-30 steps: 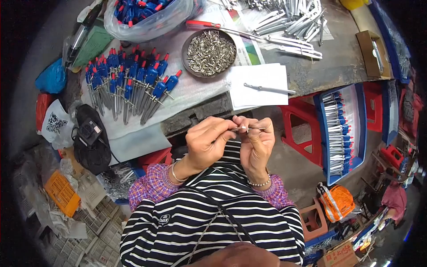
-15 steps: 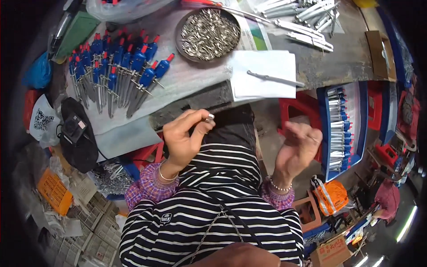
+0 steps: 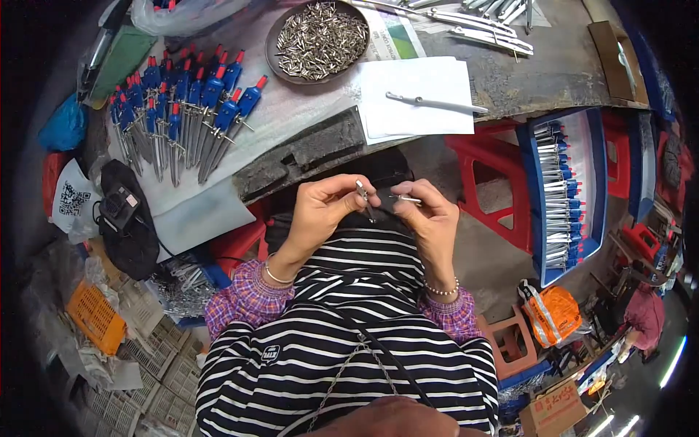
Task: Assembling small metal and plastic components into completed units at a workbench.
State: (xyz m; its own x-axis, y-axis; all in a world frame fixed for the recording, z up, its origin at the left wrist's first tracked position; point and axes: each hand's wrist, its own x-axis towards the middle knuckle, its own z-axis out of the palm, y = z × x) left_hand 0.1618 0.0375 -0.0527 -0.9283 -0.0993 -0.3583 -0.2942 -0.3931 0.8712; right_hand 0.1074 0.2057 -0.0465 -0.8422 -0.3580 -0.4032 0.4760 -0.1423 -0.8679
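Observation:
Both of my hands are raised over my lap just off the table's front edge, fingertips almost meeting. Between thumb and forefinger, my left hand pinches a small slim metal part that points downward. My right hand is closed on a short silver metal pin, held roughly level. The exact form of both parts is partly covered by my fingers. On white paper beyond my hands lies a slender jointed metal leg. Left of it, a round dark bowl is filled with small metal pins.
Several metal compasses with blue holders and red tips stand bunched at the table's left. More metal legs lie far right. A blue tray of similar pieces sits at right, beside a red stool. A black pouch lies left.
My right hand has moved left toward my left hand, and a pin now shows in it. My left hand has shifted slightly right. The view has tilted, so the table sits higher.

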